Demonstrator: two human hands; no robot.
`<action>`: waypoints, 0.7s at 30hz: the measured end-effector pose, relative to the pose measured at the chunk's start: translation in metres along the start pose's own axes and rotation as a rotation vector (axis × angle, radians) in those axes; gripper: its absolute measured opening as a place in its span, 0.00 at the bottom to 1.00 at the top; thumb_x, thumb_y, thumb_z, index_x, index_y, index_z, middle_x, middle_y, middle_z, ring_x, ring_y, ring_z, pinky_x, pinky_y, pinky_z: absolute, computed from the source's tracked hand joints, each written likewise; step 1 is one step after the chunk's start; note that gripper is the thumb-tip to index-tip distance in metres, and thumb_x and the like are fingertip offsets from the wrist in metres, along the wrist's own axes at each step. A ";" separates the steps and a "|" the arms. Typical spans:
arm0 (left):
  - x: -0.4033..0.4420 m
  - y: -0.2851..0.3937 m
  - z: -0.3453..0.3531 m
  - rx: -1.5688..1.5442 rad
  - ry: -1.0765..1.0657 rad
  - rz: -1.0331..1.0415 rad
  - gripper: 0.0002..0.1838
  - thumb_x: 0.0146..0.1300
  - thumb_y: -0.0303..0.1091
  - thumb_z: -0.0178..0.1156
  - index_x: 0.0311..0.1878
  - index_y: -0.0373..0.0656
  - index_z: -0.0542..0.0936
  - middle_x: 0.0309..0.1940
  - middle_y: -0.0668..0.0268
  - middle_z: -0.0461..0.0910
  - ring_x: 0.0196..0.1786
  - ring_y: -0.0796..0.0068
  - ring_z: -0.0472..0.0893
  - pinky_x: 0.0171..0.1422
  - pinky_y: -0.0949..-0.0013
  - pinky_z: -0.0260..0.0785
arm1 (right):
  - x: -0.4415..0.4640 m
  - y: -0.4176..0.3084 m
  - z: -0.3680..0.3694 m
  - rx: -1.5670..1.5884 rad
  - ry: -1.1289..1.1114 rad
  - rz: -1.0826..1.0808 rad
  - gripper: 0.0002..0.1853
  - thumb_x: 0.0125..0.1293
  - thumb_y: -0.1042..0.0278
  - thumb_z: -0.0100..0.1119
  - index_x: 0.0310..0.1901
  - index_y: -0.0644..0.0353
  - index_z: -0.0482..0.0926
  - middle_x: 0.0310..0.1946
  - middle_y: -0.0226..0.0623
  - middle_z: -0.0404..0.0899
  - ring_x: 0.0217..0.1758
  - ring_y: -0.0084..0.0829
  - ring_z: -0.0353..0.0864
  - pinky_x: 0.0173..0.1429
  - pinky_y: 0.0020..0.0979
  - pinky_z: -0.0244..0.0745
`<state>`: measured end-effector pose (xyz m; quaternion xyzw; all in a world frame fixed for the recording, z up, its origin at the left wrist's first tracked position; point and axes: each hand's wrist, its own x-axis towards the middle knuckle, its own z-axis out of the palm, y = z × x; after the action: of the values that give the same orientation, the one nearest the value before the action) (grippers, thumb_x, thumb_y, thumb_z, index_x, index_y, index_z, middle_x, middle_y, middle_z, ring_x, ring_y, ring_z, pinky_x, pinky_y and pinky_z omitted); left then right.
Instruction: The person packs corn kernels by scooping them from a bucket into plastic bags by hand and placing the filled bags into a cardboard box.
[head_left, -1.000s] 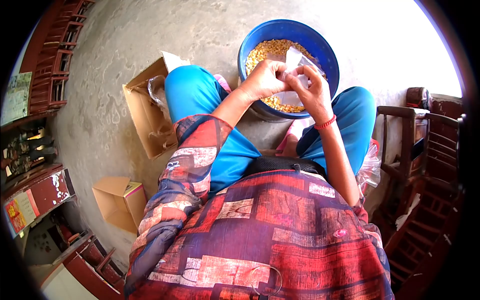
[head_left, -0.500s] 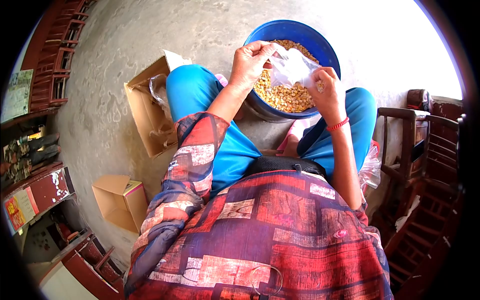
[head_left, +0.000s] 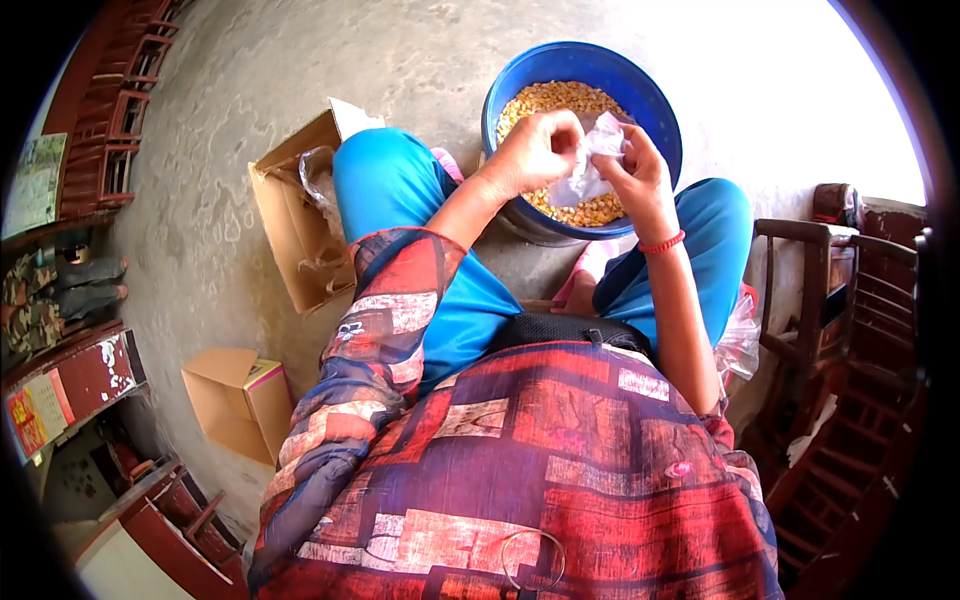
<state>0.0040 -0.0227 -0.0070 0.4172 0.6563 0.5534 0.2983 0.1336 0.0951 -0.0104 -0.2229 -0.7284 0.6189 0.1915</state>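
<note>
A thin translucent plastic bag (head_left: 590,165) hangs bunched between my two hands, above a blue bucket (head_left: 655,110). Dried corn kernels (head_left: 560,97) fill the lower part of the bucket. On the bag's left side, my left hand (head_left: 540,152) pinches the plastic with thumb and fingers. My right hand (head_left: 640,180), with a red bracelet at the wrist, grips the gathered top of the bag from the right. Whether anything lies inside the bag I cannot tell.
An open cardboard box (head_left: 285,225) with clear plastic in it stands left of my knee. A smaller open box (head_left: 240,400) sits nearer. Wooden chairs (head_left: 830,290) are on the right, beside a clear plastic bag (head_left: 740,340). Another person's legs (head_left: 92,287) show far left.
My hands have come closer together, and the bag, stretched between them before, is now bunched up. The left hand has moved right and slightly down.
</note>
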 end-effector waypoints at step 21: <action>0.005 0.005 -0.017 -0.274 0.254 0.000 0.07 0.57 0.29 0.60 0.26 0.41 0.74 0.21 0.76 0.73 0.26 0.91 0.70 0.30 0.83 0.65 | -0.022 -0.051 0.028 -0.276 -0.041 -0.199 0.38 0.46 0.62 0.67 0.59 0.59 0.61 0.39 0.41 0.71 0.34 0.29 0.74 0.39 0.28 0.72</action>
<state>-0.0116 -0.0262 0.0019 0.2993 0.6073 0.6857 0.2671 0.1319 0.0534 0.0355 -0.1612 -0.8287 0.4954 0.2046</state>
